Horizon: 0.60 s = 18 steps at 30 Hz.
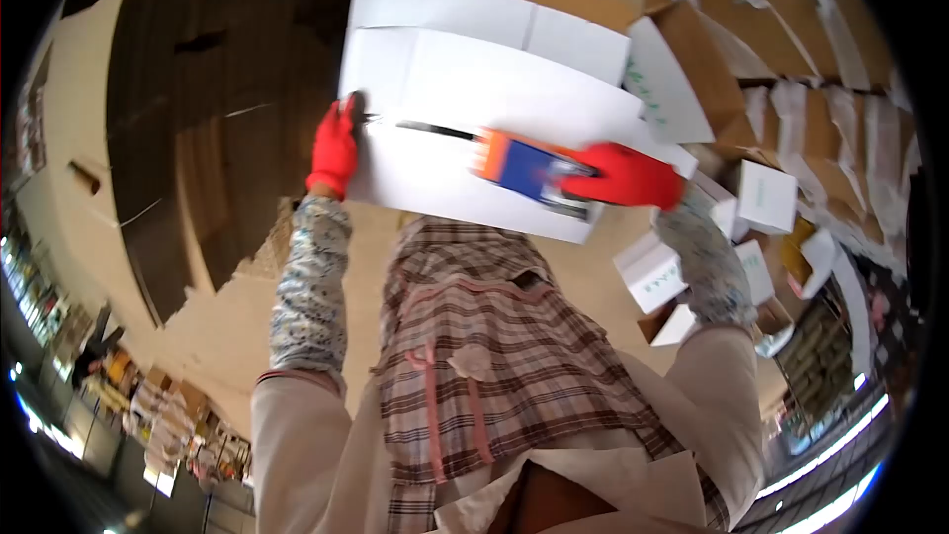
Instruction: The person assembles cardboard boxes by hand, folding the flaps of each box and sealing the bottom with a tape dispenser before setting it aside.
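A large white cardboard carton [494, 79], with fold lines and a brown edge behind it, lies in front of me. My left hand [336, 146], in a red glove, is closed at the carton's left edge. My right hand [625, 176], also red-gloved and smeared by motion, is wrapped round an orange-and-blue handheld tool [529, 170] with a metallic end. The tool is over the white face, and I cannot tell its exact kind. A thin dark strip [435, 129] runs across the carton from near my left hand to the tool's orange end.
Stacked brown cardboard sheets [213, 148] stand to the left. Several small white boxes [767, 196] with green print lie at the right, below open brown cartons [771, 30] with white wrapping. A plaid apron [474, 336] covers my front.
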### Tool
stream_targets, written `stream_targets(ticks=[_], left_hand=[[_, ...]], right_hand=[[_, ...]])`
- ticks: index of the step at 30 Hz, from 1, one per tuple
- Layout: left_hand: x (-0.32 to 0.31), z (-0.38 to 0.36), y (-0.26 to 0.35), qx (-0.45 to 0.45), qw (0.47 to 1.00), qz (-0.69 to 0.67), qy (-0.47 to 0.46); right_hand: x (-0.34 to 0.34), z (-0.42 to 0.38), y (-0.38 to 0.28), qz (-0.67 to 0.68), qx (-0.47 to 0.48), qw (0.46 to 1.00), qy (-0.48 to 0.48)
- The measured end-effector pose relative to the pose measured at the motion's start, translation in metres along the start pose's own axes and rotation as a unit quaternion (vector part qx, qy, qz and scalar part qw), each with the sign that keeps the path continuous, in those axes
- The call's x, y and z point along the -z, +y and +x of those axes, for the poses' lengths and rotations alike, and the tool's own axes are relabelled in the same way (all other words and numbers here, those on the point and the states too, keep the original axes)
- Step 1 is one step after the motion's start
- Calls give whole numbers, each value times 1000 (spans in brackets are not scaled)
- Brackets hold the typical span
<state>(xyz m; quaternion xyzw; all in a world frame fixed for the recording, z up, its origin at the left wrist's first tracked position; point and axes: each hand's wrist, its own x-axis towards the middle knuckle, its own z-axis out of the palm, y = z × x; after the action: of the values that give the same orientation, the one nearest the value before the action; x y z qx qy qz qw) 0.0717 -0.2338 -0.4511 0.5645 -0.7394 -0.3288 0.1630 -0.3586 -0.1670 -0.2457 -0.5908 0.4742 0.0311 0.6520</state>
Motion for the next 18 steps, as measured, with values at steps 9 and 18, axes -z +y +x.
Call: stream_targets(ticks=[9, 18], left_hand=[[18, 8, 49, 163, 970, -178, 12], [4, 16, 2, 239, 875, -421, -32]], right_hand=[[-27, -89, 157, -306, 45, 920, 238], [-115, 19, 176, -71, -184, 772, 604]])
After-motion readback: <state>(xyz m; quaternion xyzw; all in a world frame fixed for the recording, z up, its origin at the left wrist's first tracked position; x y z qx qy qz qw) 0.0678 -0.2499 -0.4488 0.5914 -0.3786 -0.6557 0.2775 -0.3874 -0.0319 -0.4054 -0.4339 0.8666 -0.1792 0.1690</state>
